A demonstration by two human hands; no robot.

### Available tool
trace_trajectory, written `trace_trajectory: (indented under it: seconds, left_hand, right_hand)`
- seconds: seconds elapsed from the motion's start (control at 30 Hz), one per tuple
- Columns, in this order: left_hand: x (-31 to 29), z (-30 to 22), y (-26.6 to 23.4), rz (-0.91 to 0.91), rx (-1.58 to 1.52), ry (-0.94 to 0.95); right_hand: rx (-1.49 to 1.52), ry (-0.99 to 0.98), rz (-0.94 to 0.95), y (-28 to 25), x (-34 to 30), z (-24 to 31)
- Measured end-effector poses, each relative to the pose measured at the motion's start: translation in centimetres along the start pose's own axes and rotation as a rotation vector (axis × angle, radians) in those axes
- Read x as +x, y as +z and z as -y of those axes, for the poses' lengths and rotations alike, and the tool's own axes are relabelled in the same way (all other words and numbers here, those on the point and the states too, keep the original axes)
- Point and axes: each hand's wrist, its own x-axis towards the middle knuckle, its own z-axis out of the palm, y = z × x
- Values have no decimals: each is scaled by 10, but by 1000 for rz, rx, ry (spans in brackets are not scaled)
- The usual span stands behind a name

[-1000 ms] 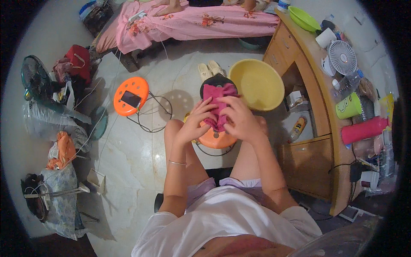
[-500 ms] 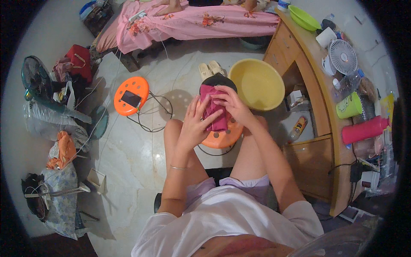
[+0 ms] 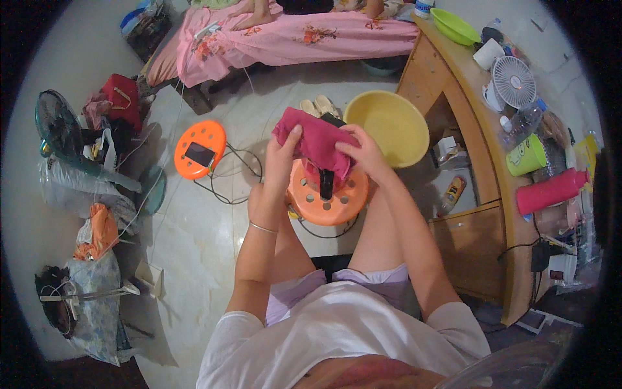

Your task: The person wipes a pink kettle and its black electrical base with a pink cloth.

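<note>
A magenta cloth [image 3: 316, 135] is stretched between my two hands above an orange stool [image 3: 327, 206] with round holes in its seat. My left hand [image 3: 282, 152] is closed on the cloth's left end, its thumb on top. At the other end my right hand [image 3: 364, 154] grips the cloth, fingers bent over its edge. Under the cloth, on the stool, stands a reddish object with a black handle [image 3: 326, 185] pointing toward me. The cloth hides most of that object, so I cannot tell its kind.
A yellow basin [image 3: 414, 133] stands on the floor beyond the stool, beside pale slippers [image 3: 324, 104]. Another orange stool [image 3: 188, 165] to the left bears a phone [image 3: 199, 154]. A wooden desk [image 3: 476, 188] runs along the right. Another person's feet [image 3: 256, 18] rest on the pink-covered bed.
The folded cloth has been opened out wider and now lies sideways between my hands. My hands have moved apart, and the black handle has come into sight below the cloth.
</note>
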Motion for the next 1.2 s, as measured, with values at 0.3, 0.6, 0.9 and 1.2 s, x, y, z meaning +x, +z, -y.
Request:
trace_trajectory:
  seconds: [0.3,0.6,0.9,1.2]
  left_hand:
    - [-1,20,-29,-14,1427,-7]
    - [32,73,-1,-43,737,349]
    - [41,106,-2,-158,409,280]
    - [56,121,-7,-241,486,313]
  right_hand:
    - [-1211,-150,-247,-27,20,32]
    - [-1122,-534,-84,28,47,-21]
    - [-1217,-307,-223,34,80,-35]
    - [-1225,-264,-193,43,65,-32]
